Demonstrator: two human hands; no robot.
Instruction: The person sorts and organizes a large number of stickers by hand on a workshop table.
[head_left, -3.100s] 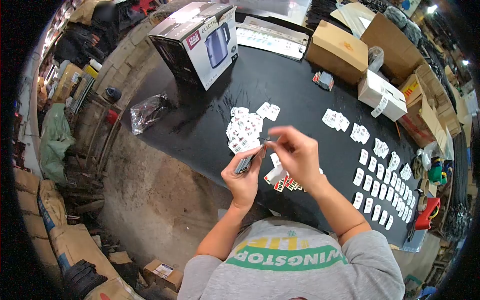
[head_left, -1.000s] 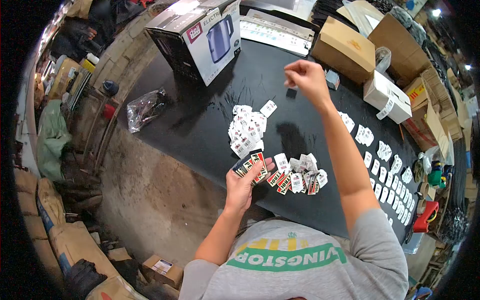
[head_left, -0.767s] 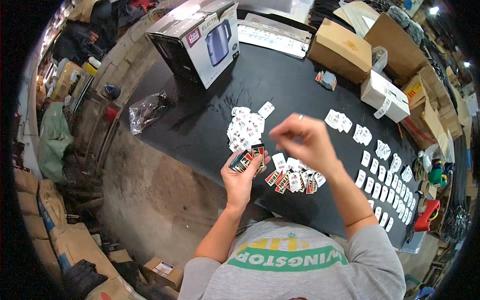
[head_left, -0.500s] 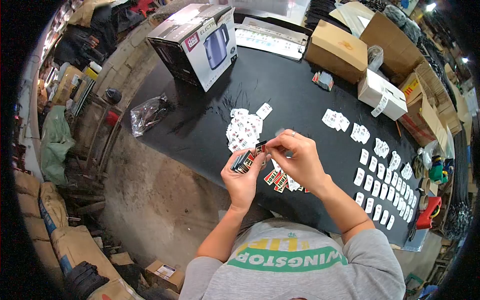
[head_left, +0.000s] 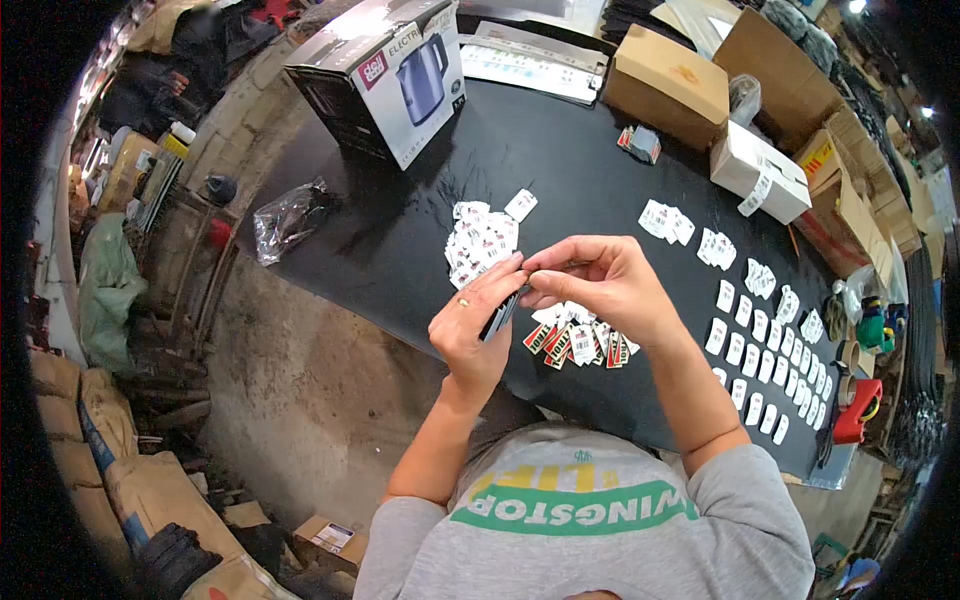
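Note:
A stack of dark-edged printed cards [head_left: 499, 318] is gripped in my left hand [head_left: 468, 322], whose back is turned up. Against the upper end of that stack, my right hand [head_left: 615, 285] pinches thumb and forefinger together; whatever lies between the fingertips is too hidden to name. Below my right hand lies a loose pile of red, black and white cards [head_left: 583, 345], some with "TROL" lettering showing. Just beyond my left hand is a heap of small white tags [head_left: 481, 240], with one tag [head_left: 521, 205] apart at its upper right.
Rows of white tags [head_left: 750, 355] and small tag piles [head_left: 666, 221] cover the table's right side. A kettle box [head_left: 400, 85] stands at the back left, near crumpled clear plastic [head_left: 288, 222]. Cardboard boxes [head_left: 668, 85], a white box [head_left: 760, 172] and a red tape dispenser [head_left: 857, 412] line the far and right edges.
My left hand has rolled over, so the red card faces no longer show and its back faces up. My right hand stays pinched near the stack. The view has shifted slightly.

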